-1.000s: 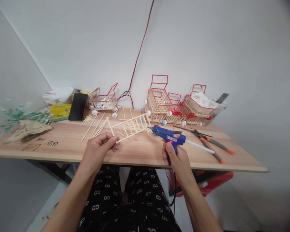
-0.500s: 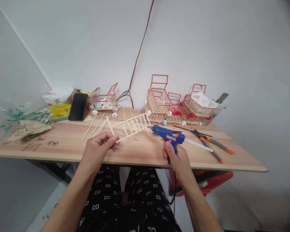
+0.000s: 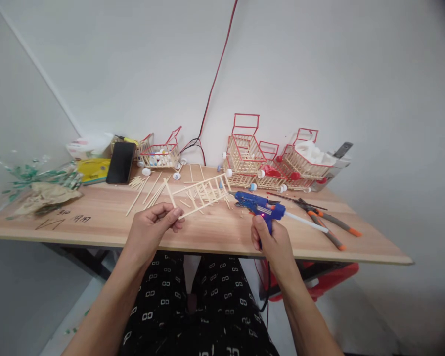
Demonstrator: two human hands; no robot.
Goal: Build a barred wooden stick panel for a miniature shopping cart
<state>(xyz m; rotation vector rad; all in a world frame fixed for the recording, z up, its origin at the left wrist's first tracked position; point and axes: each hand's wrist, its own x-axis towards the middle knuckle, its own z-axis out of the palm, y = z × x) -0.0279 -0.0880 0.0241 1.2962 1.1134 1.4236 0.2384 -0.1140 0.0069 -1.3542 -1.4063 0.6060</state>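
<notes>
My left hand (image 3: pixel 159 220) pinches the near left corner of a ladder-like frame of thin wooden sticks (image 3: pixel 193 199), held tilted above the table. In my right hand (image 3: pixel 269 235) is a blue hot glue gun (image 3: pixel 257 203), gripped by its handle, with a white glue stick (image 3: pixel 306 222) poking out of its back and a small red light glowing. The gun's nozzle points left, close to the frame's right end; whether it touches cannot be made out. Loose wooden sticks (image 3: pixel 154 194) lie behind and under the frame on the wooden table (image 3: pixel 215 237).
Small stick-built carts with red trim (image 3: pixel 244 153) stand along the wall, one holding white paper (image 3: pixel 311 152). Orange-handled pliers (image 3: pixel 321 222) lie at right. At left are a black phone (image 3: pixel 120 163), a yellow packet (image 3: pixel 93 171) and green-tipped plastic wrapping (image 3: pixel 25 173).
The glue gun has shifted very slightly right, its nozzle a little farther from the frame's right end. My left hand and the frame stay almost still.
</notes>
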